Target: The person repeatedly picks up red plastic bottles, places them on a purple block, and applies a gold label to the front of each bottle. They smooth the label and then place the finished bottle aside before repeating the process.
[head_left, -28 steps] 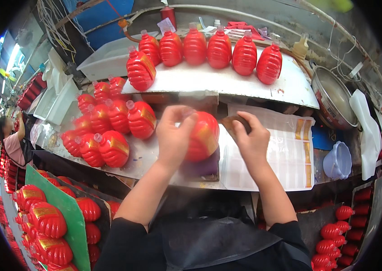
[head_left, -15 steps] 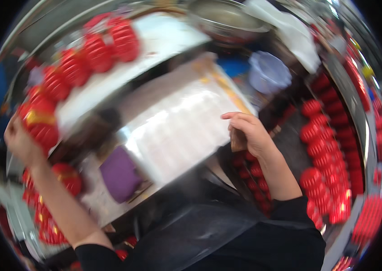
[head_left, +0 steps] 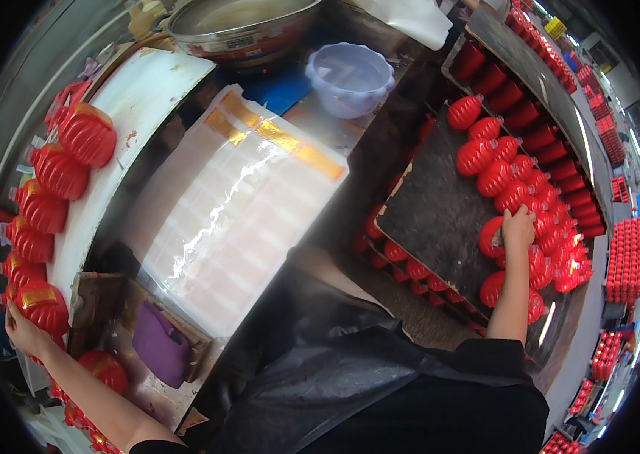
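At the left, my left hand [head_left: 24, 333] has its fingers closed at the outer end of a red ribbed bottle [head_left: 41, 306] with a gold label, the front one of a row on a white ledge. Over to the right, my right hand [head_left: 518, 227] has its fingers curled at the end of another red ribbed bottle [head_left: 490, 240]. That bottle lies among several like it on a dark board. A small brownish piece [head_left: 497, 237] shows by the right fingertips; its kind is unclear. Between my hands lies a clear-covered sheet [head_left: 236, 219] with gold labels along its far end.
A purple cloth [head_left: 161, 344] lies in a wooden box [head_left: 100, 299] nearby. Beyond the sheet stand a pale blue basin [head_left: 350, 79] and a large metal bowl [head_left: 240, 30]. More red bottles stand stacked under the dark board [head_left: 441, 204] and along the far right.
The view has turned right. My right hand has moved from above the sheet to the bottles on the dark board. My left hand stays at the gold-labelled bottle.
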{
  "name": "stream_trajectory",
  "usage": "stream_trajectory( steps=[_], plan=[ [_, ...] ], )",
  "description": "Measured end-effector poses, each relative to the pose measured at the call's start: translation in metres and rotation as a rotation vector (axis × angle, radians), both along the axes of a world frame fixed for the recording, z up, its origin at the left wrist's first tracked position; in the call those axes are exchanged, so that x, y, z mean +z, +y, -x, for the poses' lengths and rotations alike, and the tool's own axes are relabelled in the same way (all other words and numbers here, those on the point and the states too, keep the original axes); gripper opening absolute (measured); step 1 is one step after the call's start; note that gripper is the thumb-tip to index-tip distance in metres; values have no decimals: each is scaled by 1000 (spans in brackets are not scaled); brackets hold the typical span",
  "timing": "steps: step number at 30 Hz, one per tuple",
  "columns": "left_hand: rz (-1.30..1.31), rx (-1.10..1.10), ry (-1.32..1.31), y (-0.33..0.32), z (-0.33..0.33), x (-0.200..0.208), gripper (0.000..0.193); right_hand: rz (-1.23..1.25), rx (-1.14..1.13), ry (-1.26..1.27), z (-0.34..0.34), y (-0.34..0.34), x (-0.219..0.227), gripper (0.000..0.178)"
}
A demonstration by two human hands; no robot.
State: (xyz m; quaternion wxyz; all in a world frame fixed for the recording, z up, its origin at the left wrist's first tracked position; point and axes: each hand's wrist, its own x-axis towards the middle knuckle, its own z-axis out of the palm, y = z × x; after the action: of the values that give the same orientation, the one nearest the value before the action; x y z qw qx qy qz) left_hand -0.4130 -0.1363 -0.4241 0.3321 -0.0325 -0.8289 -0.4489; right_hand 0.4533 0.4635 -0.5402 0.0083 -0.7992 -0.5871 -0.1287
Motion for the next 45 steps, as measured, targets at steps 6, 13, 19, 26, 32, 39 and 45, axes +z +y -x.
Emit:
stream_trajectory(
  steps=[6, 13, 19, 26, 32, 39, 45],
  plan=[
    [101, 248, 86, 31, -51, 12, 66, 209, -33, 2, -73, 17, -44, 54],
    [-185, -265, 133, 84, -155, -4, 36, 28, 3, 65, -79, 14, -52, 42],
    [-174, -586, -85, 136, -243, -10, 29, -62, 449, 281, 16, -28, 14, 27],
    [260, -1222, -115, 176, -338, -5, 57, 306, 1187, 928, 212, -127, 137, 14],
    [195, -1381, -209, 137, -345, -14, 107, 782, 2004, 888, 406, -206, 203, 13],
    [-1015, -964, -566, 77, -325, -48, 89, 1175, 1971, 1092, 584, -302, 159, 33],
    [-1010, -693, -662, 62, -285, -76, 72, 844, 1863, 936, 580, -335, 76, 55]
  ],
)
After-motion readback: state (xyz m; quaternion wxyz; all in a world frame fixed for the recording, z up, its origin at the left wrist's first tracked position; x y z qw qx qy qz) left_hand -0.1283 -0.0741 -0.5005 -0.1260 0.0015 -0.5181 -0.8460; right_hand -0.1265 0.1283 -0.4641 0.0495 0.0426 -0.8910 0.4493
